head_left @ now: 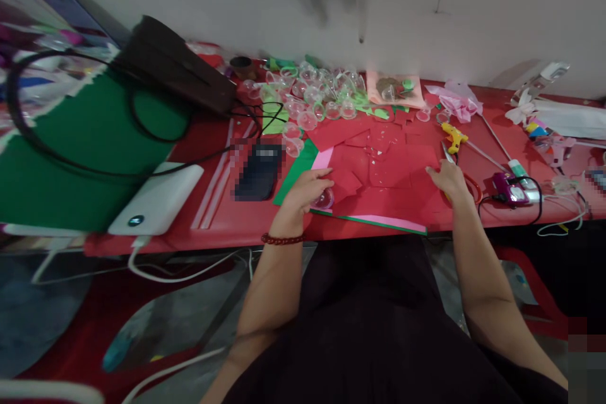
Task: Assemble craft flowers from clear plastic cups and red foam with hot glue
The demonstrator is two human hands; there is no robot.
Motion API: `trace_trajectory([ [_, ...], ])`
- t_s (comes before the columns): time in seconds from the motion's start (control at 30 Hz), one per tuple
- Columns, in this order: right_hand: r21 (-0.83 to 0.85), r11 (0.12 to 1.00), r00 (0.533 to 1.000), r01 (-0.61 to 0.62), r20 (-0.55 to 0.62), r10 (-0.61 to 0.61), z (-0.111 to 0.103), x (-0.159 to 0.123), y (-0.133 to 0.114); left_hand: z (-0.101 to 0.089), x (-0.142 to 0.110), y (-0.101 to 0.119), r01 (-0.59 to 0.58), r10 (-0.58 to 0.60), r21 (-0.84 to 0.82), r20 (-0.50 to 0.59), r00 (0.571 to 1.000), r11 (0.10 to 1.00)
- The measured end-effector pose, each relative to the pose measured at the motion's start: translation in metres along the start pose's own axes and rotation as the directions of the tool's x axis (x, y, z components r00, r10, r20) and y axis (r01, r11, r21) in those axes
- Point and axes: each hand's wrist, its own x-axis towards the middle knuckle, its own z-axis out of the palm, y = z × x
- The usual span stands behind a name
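My left hand is curled at the left of a pile of red craft sheets, holding a small clear plastic cup between thumb and fingers. Beside its fingertips lies a cut red piece. On the pile's right side rests my right hand, thumb apart from the fingers, touching the red material. Under and beside this hand is a pair of scissors, its handle loops partly hidden and a blade tip showing past the fingers. Green and pink sheets stick out beneath the red ones.
Many clear plastic cups crowd the back. A dark phone, white power bank and black cable lie leftward. At the right are a yellow glue gun, a purple device and wires. Red chairs stand below.
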Motion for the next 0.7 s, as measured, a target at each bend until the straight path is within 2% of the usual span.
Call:
trace_trajectory([
  [0.07,-0.015,1.000,1.000,-0.015,0.023,0.015,-0.003,0.007,-0.001,0.005,-0.002,-0.002,-0.008,0.008,0.004,0.035,0.999,1.000],
  [0.17,0.012,1.000,0.998,-0.012,0.059,0.011,-0.003,0.015,-0.008,0.010,-0.004,-0.003,-0.030,0.031,-0.013,0.024,0.999,0.999],
  [0.3,0.223,0.974,0.993,-0.038,0.118,0.012,0.002,0.016,-0.009,0.009,-0.003,-0.001,-0.049,0.049,-0.025,-0.016,0.999,0.998],
  [0.4,0.454,0.889,0.994,-0.057,0.110,0.008,0.005,0.010,-0.002,0.007,-0.001,-0.002,-0.046,0.043,-0.064,-0.049,0.998,0.997],
  [0.5,0.603,0.795,0.998,-0.066,0.054,0.042,0.008,0.001,0.005,0.007,0.001,-0.004,-0.034,0.031,-0.097,-0.036,0.999,0.995],
  [0.6,0.701,0.711,0.997,-0.053,0.078,-0.002,0.011,-0.012,0.011,0.007,0.002,-0.006,-0.032,0.031,-0.077,-0.013,0.999,0.996],
  [0.7,0.727,0.687,0.995,-0.006,0.074,-0.069,0.018,-0.025,0.015,0.006,0.001,-0.006,-0.044,0.042,-0.060,-0.027,0.999,0.997],
])
